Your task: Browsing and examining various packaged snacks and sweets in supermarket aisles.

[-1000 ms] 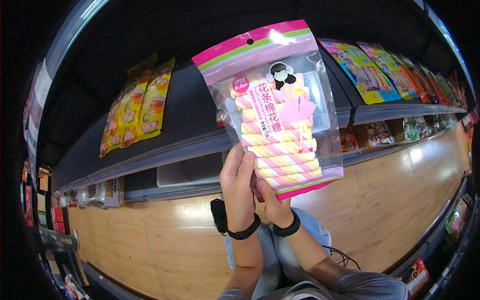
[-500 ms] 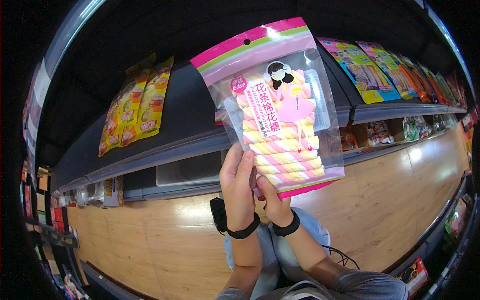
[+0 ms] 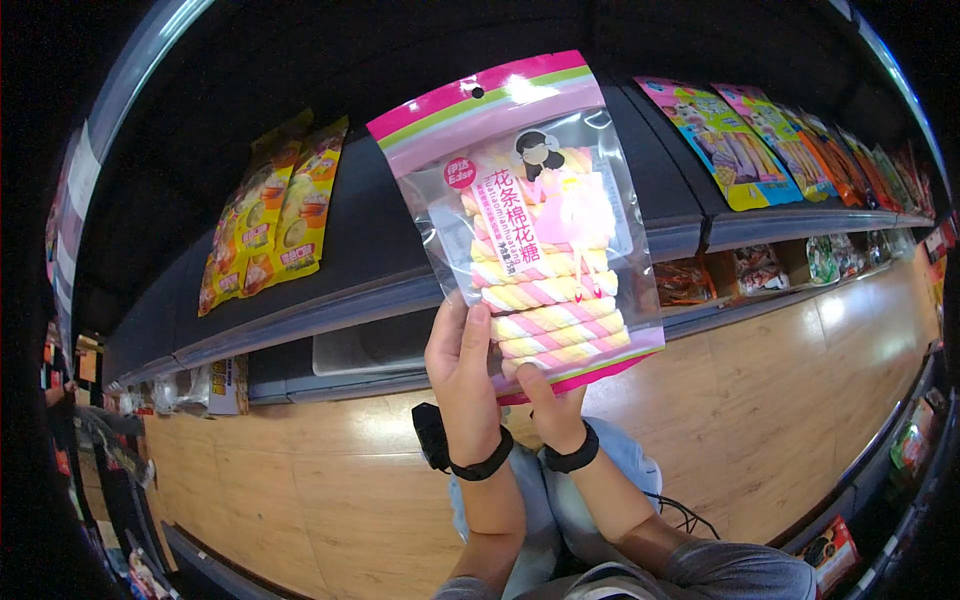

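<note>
A clear plastic bag of twisted marshmallow sticks [image 3: 560, 330], pink, yellow and white, is held up in front of the dark shelf. Pink and green bands cross its top, and a cartoon girl in a pink dress is printed on its front. My left hand [image 3: 463, 355] grips the bag's lower left edge, thumb on the front. At the bottom edge my right hand [image 3: 552, 410] pinches it, thumb in front. The other fingers of both hands are mostly hidden behind the bag. Each wrist wears a black band.
Yellow snack bags [image 3: 275, 215] lie on the dark shelf [image 3: 400, 265] to the left. Colourful packets [image 3: 725, 145] line its right part. Wrapped goods [image 3: 755, 270] sit on the lower level. Below is a wood-look floor [image 3: 330, 490]; another shelf edge [image 3: 865, 470] curves along the right.
The marshmallow bag has shifted slightly left and tilted a little, with both hands still holding it. My left hand moved left along with it. Glare now falls on the printed girl.
</note>
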Motion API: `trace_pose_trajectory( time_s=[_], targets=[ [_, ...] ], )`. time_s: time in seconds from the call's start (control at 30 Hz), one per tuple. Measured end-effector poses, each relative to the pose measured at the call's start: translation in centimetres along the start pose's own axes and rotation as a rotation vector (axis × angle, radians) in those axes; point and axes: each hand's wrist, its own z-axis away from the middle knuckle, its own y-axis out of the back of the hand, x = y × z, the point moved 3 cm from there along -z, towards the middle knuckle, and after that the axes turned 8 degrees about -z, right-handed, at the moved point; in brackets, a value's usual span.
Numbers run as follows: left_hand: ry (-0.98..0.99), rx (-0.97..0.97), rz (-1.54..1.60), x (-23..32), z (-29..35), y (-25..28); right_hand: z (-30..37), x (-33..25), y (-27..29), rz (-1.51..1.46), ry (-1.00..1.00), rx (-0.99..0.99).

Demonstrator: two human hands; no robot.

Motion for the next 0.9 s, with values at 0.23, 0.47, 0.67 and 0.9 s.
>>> trace_pose_trajectory(
  time_s=[0.23,0.47,0.67,0.9],
  targets=[
    [0.001,-0.005,-0.020,-0.20,-0.12,0.36,0.33,0.24,0.16,-0.077,0.020,0.086],
    [-0.010,0.009,-0.048,-0.30,-0.29,0.59,-0.09,0.03,0.23,-0.074,0.038,0.093],
    [-0.014,0.017,-0.034,-0.45,-0.36,0.67,-0.37,-0.21,0.05,-0.003,0.079,0.090],
    [-0.013,0.026,-0.030,-0.43,-0.58,0.88,-0.01,0.44,0.65,-0.009,0.036,0.069]
  ],
)
